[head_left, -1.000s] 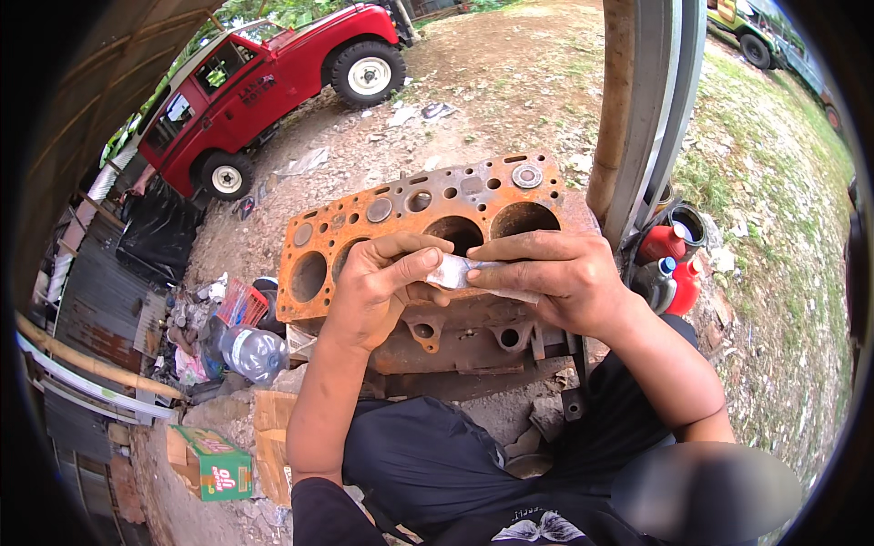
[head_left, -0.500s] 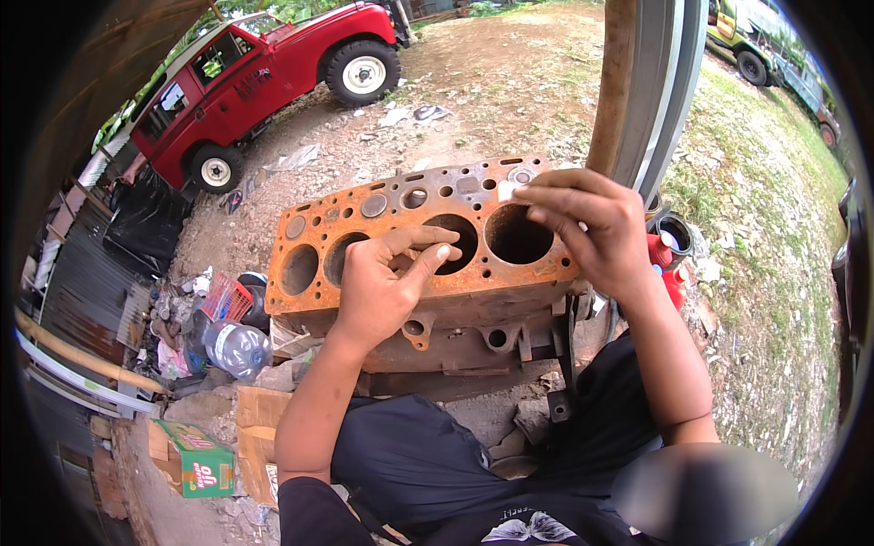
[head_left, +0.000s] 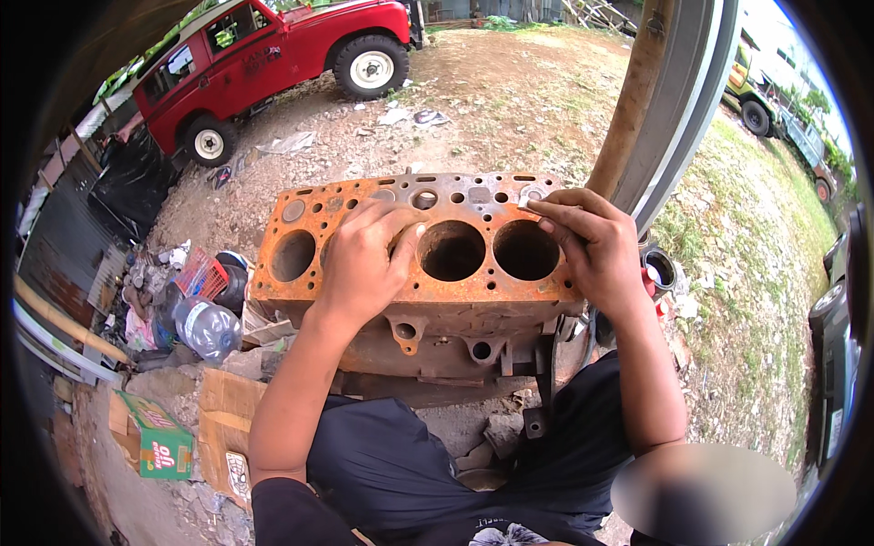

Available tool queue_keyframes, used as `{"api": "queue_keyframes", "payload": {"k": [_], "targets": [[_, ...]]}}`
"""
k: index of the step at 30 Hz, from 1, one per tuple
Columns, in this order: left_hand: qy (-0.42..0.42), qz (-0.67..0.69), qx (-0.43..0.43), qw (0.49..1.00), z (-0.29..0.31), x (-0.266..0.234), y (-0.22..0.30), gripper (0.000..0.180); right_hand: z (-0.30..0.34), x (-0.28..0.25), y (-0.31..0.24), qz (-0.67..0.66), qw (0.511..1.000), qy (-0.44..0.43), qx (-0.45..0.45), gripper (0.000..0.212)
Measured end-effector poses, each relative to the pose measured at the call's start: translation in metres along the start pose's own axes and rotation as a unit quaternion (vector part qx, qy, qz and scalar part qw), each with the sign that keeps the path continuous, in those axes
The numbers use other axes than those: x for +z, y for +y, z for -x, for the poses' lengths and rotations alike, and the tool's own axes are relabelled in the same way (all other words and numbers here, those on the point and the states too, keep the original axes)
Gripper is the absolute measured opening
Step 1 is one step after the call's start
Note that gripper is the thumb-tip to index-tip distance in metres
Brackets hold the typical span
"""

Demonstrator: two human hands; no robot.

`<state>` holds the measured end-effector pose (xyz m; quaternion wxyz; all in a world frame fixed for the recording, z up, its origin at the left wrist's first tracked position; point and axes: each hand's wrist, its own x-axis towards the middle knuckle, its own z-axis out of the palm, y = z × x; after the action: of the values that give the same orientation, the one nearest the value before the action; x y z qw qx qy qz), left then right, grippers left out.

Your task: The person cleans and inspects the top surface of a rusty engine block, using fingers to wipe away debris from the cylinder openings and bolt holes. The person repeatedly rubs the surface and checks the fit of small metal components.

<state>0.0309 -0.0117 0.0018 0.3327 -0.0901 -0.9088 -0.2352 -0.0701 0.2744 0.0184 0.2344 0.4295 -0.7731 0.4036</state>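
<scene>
Place: an open-air vehicle repair yard, roughly built.
Engine block (head_left: 455, 289): rust-orange deck facing up, round cylinder bores exposed, set outdoors.
Off-roader (head_left: 273, 64): red, hard-topped, chunky-tyred, parked toward the ground's far left corner.
Other vehicles: a yellow-green one (head_left: 746, 96) and a blue one (head_left: 806, 150) toward the far right corner; another (head_left: 833, 364) partly in view at the right edge.
Shelter: a wooden pole (head_left: 637, 82) beside a grey post (head_left: 687, 100), dark corrugated sheeting (head_left: 56, 259) along the left.
Ground (head_left: 510, 91): dirt and gravel, grass toward its right edge.
Clutter: clear plastic bottle (head_left: 211, 329), red plastic basket (head_left: 201, 276) and green carton (head_left: 164, 446) near the ground's left edge; black container (head_left: 663, 270) beyond the block's right end.
</scene>
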Motion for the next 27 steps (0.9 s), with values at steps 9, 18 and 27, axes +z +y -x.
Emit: {"api": "queue_keyframes", "payload": {"k": [9, 18, 27], "targets": [[-0.078, 0.040, -0.042, 0.995, 0.000, 0.001, -0.010, 0.026, -0.012, 0.038, -0.014, 0.145, 0.975, -0.165, 0.011, 0.029], [-0.066, 0.048, -0.037, 0.996, 0.001, 0.004, -0.013, 0.033, -0.020, 0.032, -0.038, 0.234, 0.936, -0.260, -0.040, 0.029], [-0.045, 0.038, -0.039, 0.998, 0.004, 0.004, -0.003, 0.042, -0.032, 0.031, -0.036, 0.266, 0.909, -0.318, -0.047, 0.048]]}}
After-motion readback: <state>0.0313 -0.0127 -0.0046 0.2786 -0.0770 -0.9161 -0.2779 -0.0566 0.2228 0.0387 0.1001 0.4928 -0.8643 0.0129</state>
